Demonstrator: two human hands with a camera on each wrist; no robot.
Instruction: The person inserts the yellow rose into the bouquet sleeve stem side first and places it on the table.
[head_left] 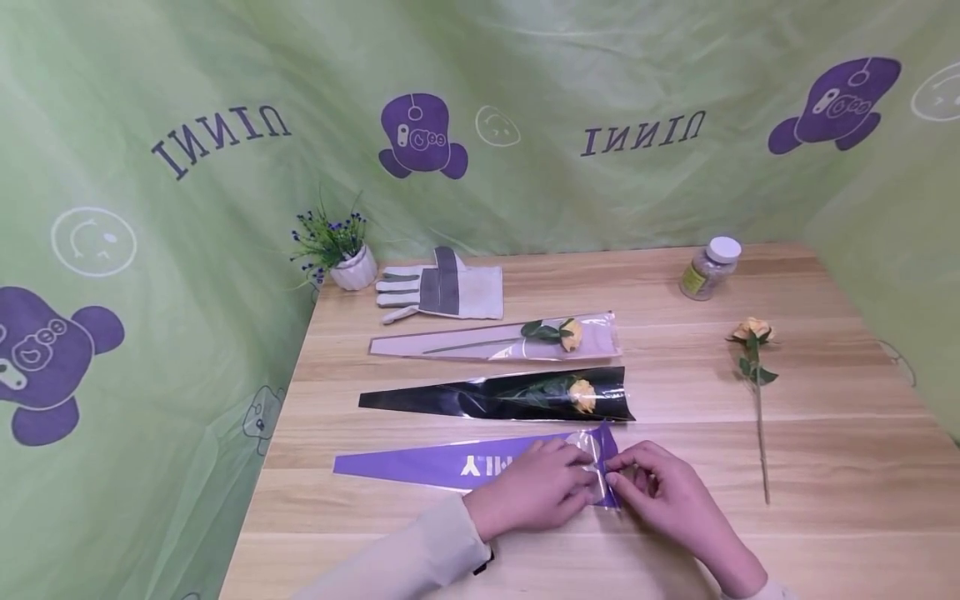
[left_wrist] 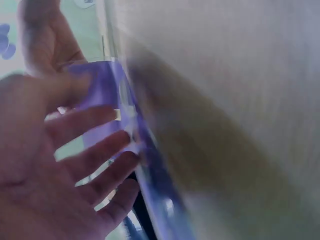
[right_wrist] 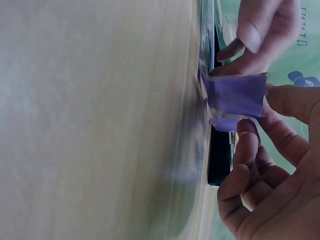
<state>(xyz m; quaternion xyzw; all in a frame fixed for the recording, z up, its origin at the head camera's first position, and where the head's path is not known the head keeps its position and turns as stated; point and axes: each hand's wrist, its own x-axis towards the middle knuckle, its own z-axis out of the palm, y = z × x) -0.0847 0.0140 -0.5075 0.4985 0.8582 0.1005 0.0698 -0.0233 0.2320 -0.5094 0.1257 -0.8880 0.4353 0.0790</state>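
A purple flower sleeve (head_left: 412,463) with pale lettering and a clear front lies nearest the person, narrow end to the left. At its wide right end, my right hand (head_left: 671,498) pinches the edge between thumb and fingers. In the right wrist view, the purple flap (right_wrist: 237,95) stands raised from the table at those fingertips. My left hand (head_left: 538,490) rests over the clear front near the opening and hides some lettering. The left wrist view shows its fingers (left_wrist: 95,155) spread and fairly straight against the sleeve. Whether anything lies inside is hidden.
Behind lie a black sleeve (head_left: 420,402) and a pink sleeve (head_left: 405,344), each with a yellow rose. A loose yellow rose (head_left: 752,330) lies at right. Farther back are a work glove (head_left: 480,292), a potted plant (head_left: 354,268) and a white-capped jar (head_left: 705,273).
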